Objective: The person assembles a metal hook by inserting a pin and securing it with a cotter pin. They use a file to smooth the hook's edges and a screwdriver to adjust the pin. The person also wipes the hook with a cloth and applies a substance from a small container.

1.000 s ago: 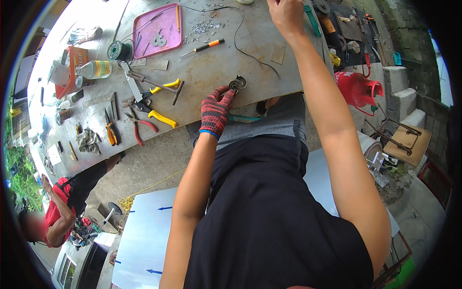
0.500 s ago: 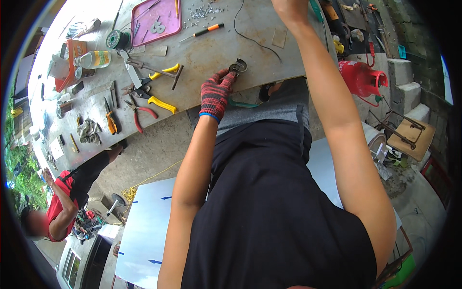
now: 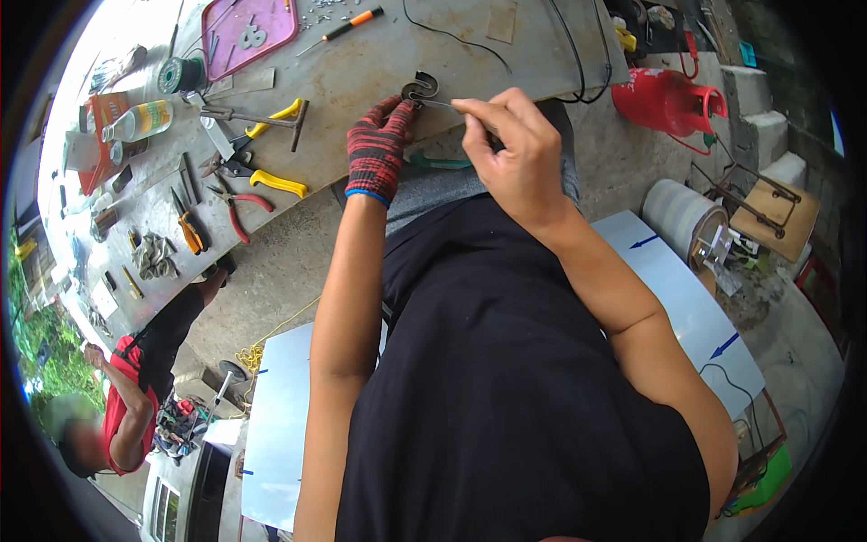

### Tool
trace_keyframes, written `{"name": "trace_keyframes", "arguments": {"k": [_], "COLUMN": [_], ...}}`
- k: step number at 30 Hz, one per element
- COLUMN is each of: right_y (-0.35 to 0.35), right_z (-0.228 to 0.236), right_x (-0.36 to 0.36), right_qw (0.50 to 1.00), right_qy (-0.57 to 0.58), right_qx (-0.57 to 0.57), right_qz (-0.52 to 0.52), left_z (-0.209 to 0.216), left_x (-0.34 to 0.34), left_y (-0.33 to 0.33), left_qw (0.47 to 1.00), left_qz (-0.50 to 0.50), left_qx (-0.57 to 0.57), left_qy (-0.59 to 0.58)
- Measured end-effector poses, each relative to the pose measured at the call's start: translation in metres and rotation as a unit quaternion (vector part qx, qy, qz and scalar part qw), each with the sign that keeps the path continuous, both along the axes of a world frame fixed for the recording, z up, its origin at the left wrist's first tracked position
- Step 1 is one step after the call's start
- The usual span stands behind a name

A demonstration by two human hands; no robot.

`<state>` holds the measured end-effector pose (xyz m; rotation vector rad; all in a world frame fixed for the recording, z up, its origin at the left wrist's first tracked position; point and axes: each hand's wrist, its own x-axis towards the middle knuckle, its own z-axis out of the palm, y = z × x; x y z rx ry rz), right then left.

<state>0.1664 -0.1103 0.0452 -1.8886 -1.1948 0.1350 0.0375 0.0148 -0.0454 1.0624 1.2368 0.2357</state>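
Note:
My left hand point(image 3: 373, 152), in a red and black knit glove with a blue cuff, is closed on a small curved metal piece point(image 3: 423, 85) near the table's front edge. The piece looks dark and ring-like, and the gloved fingertips cover part of it. Bare, my right hand point(image 3: 522, 149) pinches a thin metal rod point(image 3: 439, 103) between thumb and forefinger. The rod's far end reaches to the curved piece; whether they touch I cannot tell. A yellow-handled cutter point(image 3: 271, 181), red-handled pliers point(image 3: 237, 206) and a T-shaped metal tool point(image 3: 293, 122) lie left of my gloved hand.
On the metal table point(image 3: 348, 77) are a pink tray point(image 3: 287, 32), an orange-handled screwdriver point(image 3: 352, 25), a clear bottle point(image 3: 140, 120) and a wire spool point(image 3: 176, 76). Black cables point(image 3: 578, 63) hang over its right edge. A red gas cylinder point(image 3: 664, 98) stands right; another person point(image 3: 131, 397) is at left.
My right hand has come down from the top edge to beside the curved piece, where the thin rod now shows in its fingers. My left hand keeps its hold; the whole view has shifted.

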Motion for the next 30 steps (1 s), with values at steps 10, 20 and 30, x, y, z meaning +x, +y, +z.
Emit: {"name": "trace_keyframes", "arguments": {"k": [10,20,30], "right_y": [0.005,0.017,0.018], "right_z": [-0.026,-0.026,-0.027], "right_x": [-0.012,-0.027,-0.02], "right_qw": [0.995,0.99,0.996], "right_qy": [-0.092,-0.119,-0.032], "right_qx": [-0.02,-0.061,-0.067], "right_qz": [0.034,0.053,0.049], "left_z": [0.002,-0.01,-0.014], "left_x": [0.001,-0.003,-0.004], "left_y": [0.002,0.001,0.002], "left_qw": [1.0,1.0,1.0], "left_qz": [-0.012,-0.02,-0.015], "left_qx": [-0.001,0.019,0.007], "left_qy": [0.018,0.015,-0.009]}}
